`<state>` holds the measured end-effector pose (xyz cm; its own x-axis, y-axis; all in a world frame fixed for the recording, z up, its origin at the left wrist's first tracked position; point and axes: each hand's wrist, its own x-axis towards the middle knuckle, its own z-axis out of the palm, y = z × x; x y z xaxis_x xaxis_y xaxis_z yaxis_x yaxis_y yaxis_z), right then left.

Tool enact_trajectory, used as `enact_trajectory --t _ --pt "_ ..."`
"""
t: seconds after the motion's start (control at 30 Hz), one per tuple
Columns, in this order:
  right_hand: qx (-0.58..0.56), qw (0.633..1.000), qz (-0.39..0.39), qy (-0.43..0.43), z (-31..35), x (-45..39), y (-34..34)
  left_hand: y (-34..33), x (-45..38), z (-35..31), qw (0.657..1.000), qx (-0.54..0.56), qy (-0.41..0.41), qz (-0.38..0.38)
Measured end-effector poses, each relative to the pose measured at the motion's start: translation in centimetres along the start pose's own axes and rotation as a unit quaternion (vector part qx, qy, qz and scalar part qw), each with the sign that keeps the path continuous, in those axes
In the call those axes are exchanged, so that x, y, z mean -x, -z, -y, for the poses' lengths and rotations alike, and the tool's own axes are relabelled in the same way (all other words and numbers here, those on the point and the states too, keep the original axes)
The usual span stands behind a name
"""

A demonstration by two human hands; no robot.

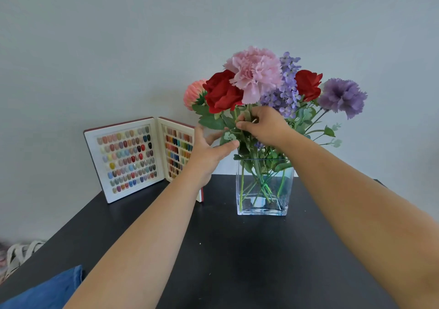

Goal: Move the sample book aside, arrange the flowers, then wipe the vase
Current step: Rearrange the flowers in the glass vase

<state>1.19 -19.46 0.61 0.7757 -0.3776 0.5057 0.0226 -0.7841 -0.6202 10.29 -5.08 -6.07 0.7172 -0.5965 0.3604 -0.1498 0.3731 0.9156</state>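
Blue cloth: a folded blue denim-like cloth [45,289] lies at the near left corner of your black tabletop [213,249].
Sample book: the red-covered book of coloured nail samples [133,159] stands open and upright at the table's back left, against the grey wall [118,35], just left of the vase.
Left hand: your left hand [209,149] reaches in from the left, fingers spread and relaxed, thumb and fingertips touching the green leaves below the red rose [222,91].
Flowers: the artificial bouquet of pink, red and purple blooms [261,78] stands with its stems in the vase, heads fanned out above the rim.
Right hand: your right hand [263,125] pinches the green stems just under the pink carnation, fingers curled around them.
Vase: the clear square glass vase [263,190] sits on the table's centre back, holding water and stems.
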Motion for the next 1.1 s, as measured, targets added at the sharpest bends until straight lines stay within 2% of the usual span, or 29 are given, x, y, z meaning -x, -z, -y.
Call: enact_trajectory --t 0.13,0.3,0.43,0.53,0.7,0.83,0.93,1.1 --pt "0.007 1.000 -0.006 0.004 -0.1 -0.1 0.3 -1.3 -0.4 0.7 0.991 -0.128 -0.006 0.041" --pt "-0.051 0.999 0.000 0.010 0.1 -0.5 1.0 -2.2 -0.8 0.9 0.971 -0.235 -0.042 0.012" --pt "-0.046 0.999 -0.001 -0.015 -0.2 -0.7 0.9 -2.6 -0.9 0.7 0.976 -0.216 -0.036 0.011" --pt "-0.032 0.998 -0.031 -0.047 -0.5 -1.2 1.0 -2.3 -1.3 -0.1 0.979 -0.202 -0.026 -0.002" --pt "-0.070 0.992 -0.078 -0.070 -0.3 -2.1 1.2 -1.5 -2.1 -1.4 0.989 -0.134 -0.044 -0.038" --pt "-0.008 0.997 -0.044 -0.057 -0.2 -1.8 0.0 -1.1 -2.0 0.0 0.989 -0.142 -0.018 -0.025" --pt "0.067 0.997 -0.019 -0.014 0.7 -1.4 -0.6 -0.7 -1.9 0.9 0.988 -0.146 -0.005 -0.046" --pt "0.090 0.996 0.020 -0.008 1.3 -0.8 -1.2 -0.1 -1.8 1.3 0.970 -0.227 -0.012 -0.086"
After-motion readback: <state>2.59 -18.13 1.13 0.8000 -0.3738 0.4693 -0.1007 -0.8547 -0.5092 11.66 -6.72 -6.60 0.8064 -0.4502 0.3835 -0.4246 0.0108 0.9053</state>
